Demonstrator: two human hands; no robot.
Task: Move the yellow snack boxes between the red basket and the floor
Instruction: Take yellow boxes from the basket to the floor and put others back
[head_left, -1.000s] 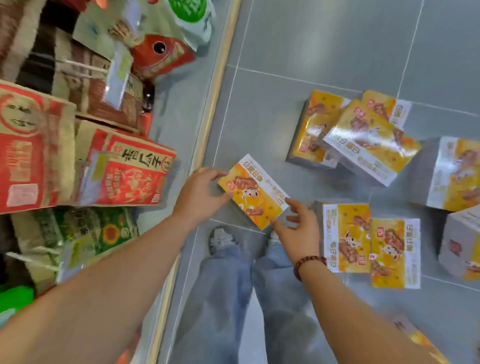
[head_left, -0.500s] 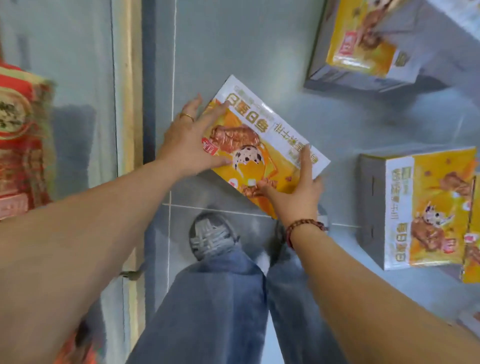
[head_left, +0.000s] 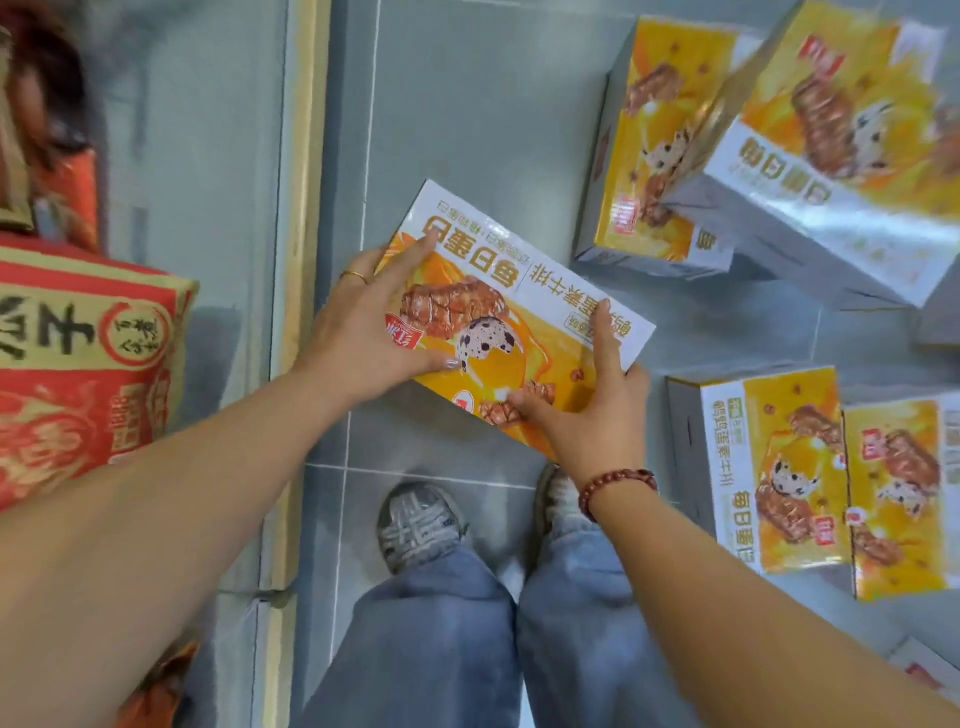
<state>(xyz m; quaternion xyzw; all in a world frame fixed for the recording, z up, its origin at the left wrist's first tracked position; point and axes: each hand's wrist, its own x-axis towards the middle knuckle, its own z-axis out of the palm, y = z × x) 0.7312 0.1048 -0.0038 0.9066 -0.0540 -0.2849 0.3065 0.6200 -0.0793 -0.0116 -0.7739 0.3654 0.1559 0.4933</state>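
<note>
- Now that thumbs lie across its face, left hand (head_left: 363, 332) and right hand (head_left: 597, 415) grip the flat yellow cardboard snack box (head_left: 524, 306) firmer than before.
- Its transfer looks underway.

Both bare arms reach forward and down. The left hand (head_left: 363, 332) grips the left end of a yellow snack box (head_left: 519, 312), forefinger and thumb spread across its face. The right hand (head_left: 592, 421) grips the opposite end the same way.
</note>
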